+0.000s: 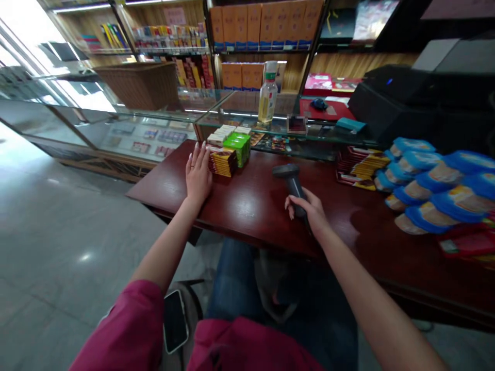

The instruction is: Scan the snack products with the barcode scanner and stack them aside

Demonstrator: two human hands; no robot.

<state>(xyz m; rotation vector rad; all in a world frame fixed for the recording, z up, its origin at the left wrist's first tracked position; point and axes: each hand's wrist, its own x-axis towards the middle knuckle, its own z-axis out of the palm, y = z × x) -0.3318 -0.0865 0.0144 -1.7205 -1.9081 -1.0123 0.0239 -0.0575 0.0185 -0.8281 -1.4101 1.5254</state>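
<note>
My left hand lies with fingers stretched out against the left side of a stack of brown and yellow packets. Right beside that stack stand green boxes, with small white boxes behind. In my right hand is a dark barcode scanner, gripped by its handle, its head pointing up and to the left above the desk.
A liquor bottle stands on the glass counter behind. Another packet stack and several blue-lidded tubs sit on the right. A phone rests near my left thigh. A wicker basket is at the back left.
</note>
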